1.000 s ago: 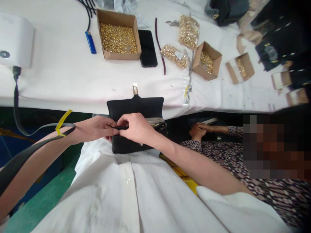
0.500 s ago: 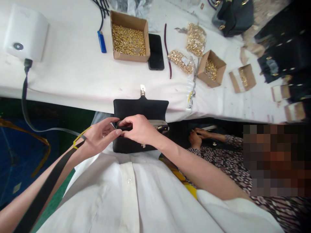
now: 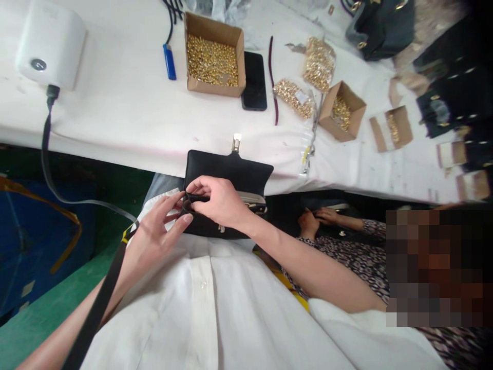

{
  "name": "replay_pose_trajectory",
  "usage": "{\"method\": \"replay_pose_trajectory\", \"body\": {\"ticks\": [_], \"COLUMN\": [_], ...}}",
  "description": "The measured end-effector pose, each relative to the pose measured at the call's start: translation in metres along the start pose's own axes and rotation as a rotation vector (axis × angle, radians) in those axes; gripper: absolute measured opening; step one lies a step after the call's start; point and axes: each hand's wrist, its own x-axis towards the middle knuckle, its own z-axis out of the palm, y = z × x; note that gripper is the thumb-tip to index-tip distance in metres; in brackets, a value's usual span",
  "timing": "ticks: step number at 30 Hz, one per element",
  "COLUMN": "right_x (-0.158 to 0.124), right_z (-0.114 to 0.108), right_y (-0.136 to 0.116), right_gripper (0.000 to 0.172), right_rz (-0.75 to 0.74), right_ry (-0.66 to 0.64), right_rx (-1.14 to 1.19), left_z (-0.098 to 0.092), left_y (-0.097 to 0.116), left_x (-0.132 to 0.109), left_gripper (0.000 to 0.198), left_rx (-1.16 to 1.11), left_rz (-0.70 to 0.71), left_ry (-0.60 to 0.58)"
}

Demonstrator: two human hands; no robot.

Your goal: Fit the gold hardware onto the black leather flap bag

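Note:
A small black handbag [image 3: 231,172] rests on my lap against the table edge, its flap open with a gold clasp [image 3: 236,143] at the top. My right hand [image 3: 215,203] is closed in a pinch on the bag's left end, where the black strap [image 3: 98,308] joins it. My left hand [image 3: 162,226] sits just left of it, fingers curled around the strap end and touching the same spot. The strap runs down along my left forearm and carries a bit of yellow tape.
On the white table [image 3: 115,118] stand a cardboard box of gold studs [image 3: 213,56], a black phone [image 3: 254,74], a blue lighter [image 3: 169,61], bags and smaller boxes of gold hardware [image 3: 341,110], a white device [image 3: 50,43] with a cable. Another person's hands [image 3: 319,218] are at the right.
The view has shifted, so bag and table sit further right. My left hand has dropped lower and turned palm-up under the strap end. My right hand keeps its pinch.

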Motion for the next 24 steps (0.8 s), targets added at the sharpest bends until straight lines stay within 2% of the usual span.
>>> {"method": "replay_pose_trajectory", "body": {"ticks": [3,11,15,19,24], "right_x": [-0.001,0.003,0.005,0.004,0.006], "right_z": [0.002,0.009,0.015,0.026,0.039], "right_y": [-0.001,-0.008,-0.007,-0.005,-0.004], "right_gripper": [0.018,0.025,0.026,0.030,0.027], "right_rz": [-0.020,-0.121,-0.088,-0.017,0.009], "right_ry": [-0.005,-0.009,0.029,0.133,0.228], "right_rx": [-0.040,-0.320,-0.347,-0.305,-0.249], "left_z": [0.003,0.009,0.008,0.006,0.010], "left_y": [-0.013,-0.037,-0.038,-0.032,-0.031], "left_x": [-0.001,-0.001,-0.001,-0.001,-0.004], "left_gripper": [0.057,0.067,0.071,0.074,0.067], "left_rx": [-0.021,-0.111,-0.146,-0.121,-0.049], "left_rz": [0.015,-0.023,-0.032,-0.021,0.062], "left_ry": [0.032,0.060,0.053,0.066,0.108]}}
